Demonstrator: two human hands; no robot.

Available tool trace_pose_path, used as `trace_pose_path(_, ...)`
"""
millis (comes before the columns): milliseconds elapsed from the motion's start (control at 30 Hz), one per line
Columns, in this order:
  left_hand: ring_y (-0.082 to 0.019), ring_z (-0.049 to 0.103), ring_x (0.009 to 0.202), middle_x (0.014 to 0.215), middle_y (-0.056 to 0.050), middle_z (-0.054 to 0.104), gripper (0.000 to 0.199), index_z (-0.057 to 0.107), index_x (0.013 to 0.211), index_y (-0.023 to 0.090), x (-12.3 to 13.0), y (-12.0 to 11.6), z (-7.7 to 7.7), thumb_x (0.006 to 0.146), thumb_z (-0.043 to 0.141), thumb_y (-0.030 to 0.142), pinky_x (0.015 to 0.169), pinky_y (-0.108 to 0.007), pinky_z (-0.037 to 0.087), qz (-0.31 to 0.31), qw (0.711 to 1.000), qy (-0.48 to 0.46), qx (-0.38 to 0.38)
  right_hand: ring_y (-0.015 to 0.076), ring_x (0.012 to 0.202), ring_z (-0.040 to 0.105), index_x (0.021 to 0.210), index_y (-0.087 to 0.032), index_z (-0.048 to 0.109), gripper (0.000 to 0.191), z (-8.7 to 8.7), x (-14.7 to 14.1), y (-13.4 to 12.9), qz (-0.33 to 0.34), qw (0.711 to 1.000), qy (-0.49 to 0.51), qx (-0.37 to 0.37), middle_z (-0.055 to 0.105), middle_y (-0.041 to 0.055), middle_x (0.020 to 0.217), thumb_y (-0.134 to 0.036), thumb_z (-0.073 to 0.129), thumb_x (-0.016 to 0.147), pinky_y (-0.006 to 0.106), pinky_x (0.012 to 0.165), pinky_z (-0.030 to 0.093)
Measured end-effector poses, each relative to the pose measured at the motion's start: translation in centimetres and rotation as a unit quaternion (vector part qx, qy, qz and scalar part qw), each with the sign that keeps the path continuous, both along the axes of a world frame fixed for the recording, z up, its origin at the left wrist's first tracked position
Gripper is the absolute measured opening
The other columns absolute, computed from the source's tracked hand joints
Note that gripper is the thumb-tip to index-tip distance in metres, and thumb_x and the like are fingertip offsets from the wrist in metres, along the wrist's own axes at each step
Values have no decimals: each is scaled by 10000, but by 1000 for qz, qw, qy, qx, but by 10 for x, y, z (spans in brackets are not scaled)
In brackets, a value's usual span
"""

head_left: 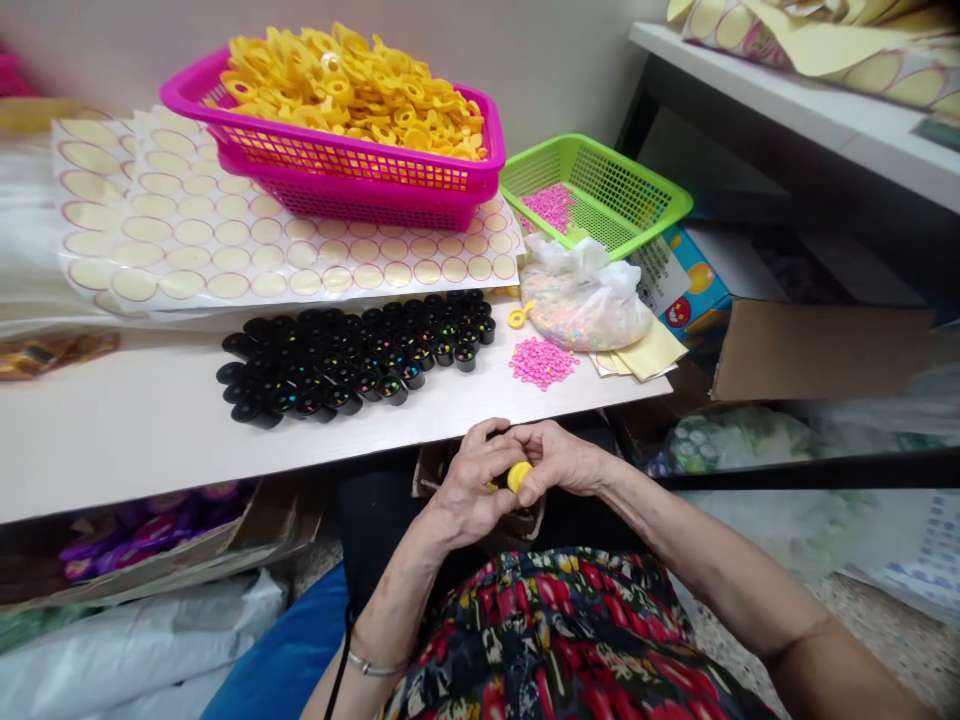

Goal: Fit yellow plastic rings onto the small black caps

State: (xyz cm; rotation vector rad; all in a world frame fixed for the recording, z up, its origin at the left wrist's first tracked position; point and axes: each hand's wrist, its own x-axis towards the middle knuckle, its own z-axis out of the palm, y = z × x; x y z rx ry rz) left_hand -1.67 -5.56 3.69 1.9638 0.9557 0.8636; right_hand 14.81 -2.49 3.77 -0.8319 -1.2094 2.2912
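Holding yellow piece: left hand, right hand; box label illegible

A person's left hand and right hand close together around a small yellow piece at the near edge of a white table. Black cups crowd the tabletop near pink pellets and a translucent bag. Behind, a magenta basket heaped with yellow parts rests on oval-patterned sheets, beside a green basket holding pink bits.
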Motion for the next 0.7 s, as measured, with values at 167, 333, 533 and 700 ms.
trace_pose_path(167, -241, 482, 1048, 847, -53, 664, 179, 664, 861, 198, 2, 2, 1, 687, 626, 177, 1003, -416, 318, -6, 1000, 8, 8, 92, 651, 516, 801, -116, 632, 378, 4, 2, 2, 4, 1000, -6, 0, 594, -17, 726, -141, 761, 447, 200, 593, 416)
trace_pose_path(333, -252, 463, 1065, 821, -66, 665, 120, 666, 810, 189, 3, 3, 0, 707, 626, 235, 983, -428, 330, 1, 1000, 15, 10, 71, 545, 461, 785, -109, 646, 377, 4, -5, -2, -24, 999, -24, 24, 556, -44, 625, -168, 770, 434, 185, 506, 364)
trace_pose_path(533, -257, 491, 1049, 817, -69, 677, 206, 674, 824, 192, -6, 7, -12, 638, 715, 269, 973, -439, 338, 29, 999, -38, -4, 99, 662, 517, 903, -135, 634, 487, -6, -11, -7, -100, 995, -19, 22, 590, -26, 743, -158, 771, 436, 212, 609, 409)
trace_pose_path(700, -270, 471, 1082, 805, -72, 667, 242, 672, 809, 188, -7, 8, -8, 593, 749, 266, 924, -424, 383, 90, 994, -57, 14, 109, 740, 526, 1002, -164, 609, 590, -1, -9, -3, -70, 997, -4, 20, 600, -8, 843, -132, 779, 437, 215, 654, 419)
